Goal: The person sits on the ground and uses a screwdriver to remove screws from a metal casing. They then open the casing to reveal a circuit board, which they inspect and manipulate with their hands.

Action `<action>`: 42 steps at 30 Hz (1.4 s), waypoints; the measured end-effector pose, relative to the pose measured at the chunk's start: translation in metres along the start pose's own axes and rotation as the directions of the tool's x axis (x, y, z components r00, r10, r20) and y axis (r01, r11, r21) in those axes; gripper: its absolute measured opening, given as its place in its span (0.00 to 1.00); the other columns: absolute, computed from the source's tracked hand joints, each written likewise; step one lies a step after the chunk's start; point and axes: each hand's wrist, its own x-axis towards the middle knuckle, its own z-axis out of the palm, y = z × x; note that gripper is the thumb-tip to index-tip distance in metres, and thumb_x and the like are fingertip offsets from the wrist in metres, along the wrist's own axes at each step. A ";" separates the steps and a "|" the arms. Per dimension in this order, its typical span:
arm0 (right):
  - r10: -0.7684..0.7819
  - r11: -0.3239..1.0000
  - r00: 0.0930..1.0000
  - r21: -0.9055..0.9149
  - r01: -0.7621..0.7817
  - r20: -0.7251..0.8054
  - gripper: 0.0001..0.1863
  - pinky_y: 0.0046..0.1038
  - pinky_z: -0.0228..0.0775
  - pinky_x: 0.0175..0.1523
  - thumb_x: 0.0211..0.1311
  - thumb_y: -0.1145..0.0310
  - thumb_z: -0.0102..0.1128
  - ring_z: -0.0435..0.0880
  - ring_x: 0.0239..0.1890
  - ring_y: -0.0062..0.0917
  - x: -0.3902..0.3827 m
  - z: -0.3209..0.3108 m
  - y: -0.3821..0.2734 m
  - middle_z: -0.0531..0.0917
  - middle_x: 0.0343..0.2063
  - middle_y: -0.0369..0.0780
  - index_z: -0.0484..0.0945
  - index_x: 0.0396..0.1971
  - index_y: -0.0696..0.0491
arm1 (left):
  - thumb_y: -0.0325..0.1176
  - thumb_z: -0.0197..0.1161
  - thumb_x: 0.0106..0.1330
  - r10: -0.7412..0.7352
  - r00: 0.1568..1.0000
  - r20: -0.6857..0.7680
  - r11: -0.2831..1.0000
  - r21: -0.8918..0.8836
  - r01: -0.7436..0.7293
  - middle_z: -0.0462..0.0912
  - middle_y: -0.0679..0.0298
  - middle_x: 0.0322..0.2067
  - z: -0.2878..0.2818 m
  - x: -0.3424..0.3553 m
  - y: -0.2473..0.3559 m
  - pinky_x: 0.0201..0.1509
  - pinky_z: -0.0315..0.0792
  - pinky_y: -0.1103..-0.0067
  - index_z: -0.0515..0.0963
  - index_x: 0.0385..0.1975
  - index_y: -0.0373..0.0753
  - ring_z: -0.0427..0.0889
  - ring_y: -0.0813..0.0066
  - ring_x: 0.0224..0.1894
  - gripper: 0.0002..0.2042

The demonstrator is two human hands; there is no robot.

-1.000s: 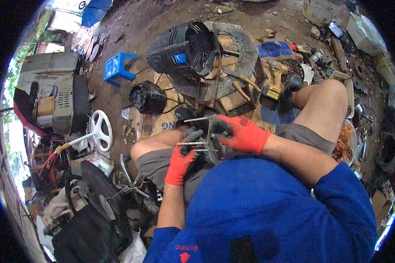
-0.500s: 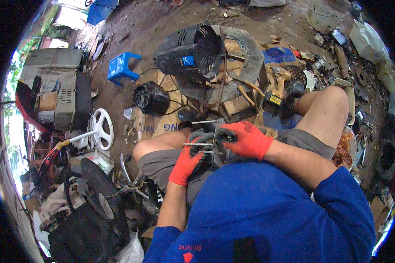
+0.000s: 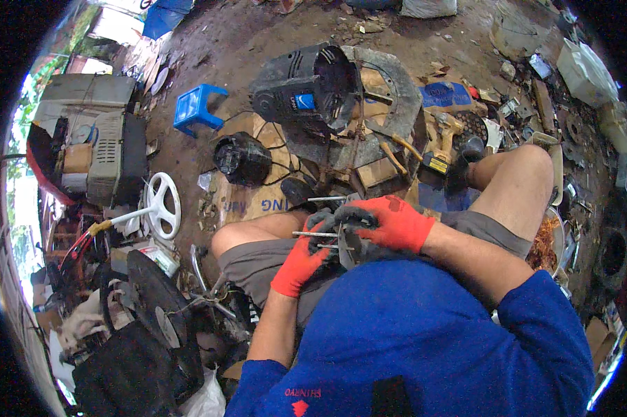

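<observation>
Above my lap I hold a grey metal plate (image 3: 346, 256) with thin metal rods (image 3: 314, 234) sticking out to its left. Both hands wear red gloves with dark, grimy fingers. My left hand (image 3: 305, 256) is closed on the plate's left side, among the rods. The right hand (image 3: 388, 224) is closed at the upper part of the plate, its thumb and fingers bent over the edge. Whether the right fingers also pinch a small part there is hidden.
Ahead lie a large black machine housing (image 3: 296, 97), a smaller black motor-like part (image 3: 242, 159), a yellow cordless drill (image 3: 442, 144) and a hammer (image 3: 394, 158) on cardboard. A blue stool (image 3: 199, 108) and a white handwheel (image 3: 163, 205) stand left. Scrap metal crowds both sides.
My right fingers have shifted left across the top of the plate, towards my left hand. The plate has turned slightly, and the whole view has moved a little.
</observation>
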 end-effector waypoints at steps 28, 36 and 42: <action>0.131 0.991 0.982 -0.009 -0.131 0.135 0.28 0.40 0.73 0.60 0.60 0.62 0.64 0.82 0.55 0.44 0.002 -0.008 0.008 0.84 0.50 0.50 0.72 0.61 0.51 | 0.28 0.55 0.69 -0.042 0.999 0.014 0.996 -0.082 0.043 0.71 0.57 0.66 0.007 0.019 -0.025 0.74 0.58 0.71 0.70 0.66 0.40 0.67 0.65 0.70 0.24; 0.154 0.986 0.970 0.029 -0.162 0.186 0.25 0.41 0.73 0.60 0.60 0.63 0.62 0.81 0.55 0.47 0.007 -0.020 -0.007 0.83 0.50 0.51 0.74 0.58 0.51 | 0.29 0.56 0.70 0.005 0.999 0.045 0.997 -0.083 -0.001 0.73 0.57 0.61 0.009 0.023 -0.020 0.71 0.62 0.71 0.73 0.64 0.40 0.70 0.63 0.66 0.21; 0.156 0.982 0.987 -0.112 -0.152 0.034 0.27 0.42 0.73 0.60 0.62 0.61 0.62 0.81 0.55 0.47 0.001 -0.006 -0.004 0.83 0.50 0.52 0.72 0.60 0.54 | 0.32 0.61 0.68 0.017 1.000 -0.023 0.994 0.109 -0.014 0.69 0.55 0.64 0.016 0.018 -0.011 0.71 0.63 0.70 0.73 0.64 0.40 0.69 0.60 0.67 0.23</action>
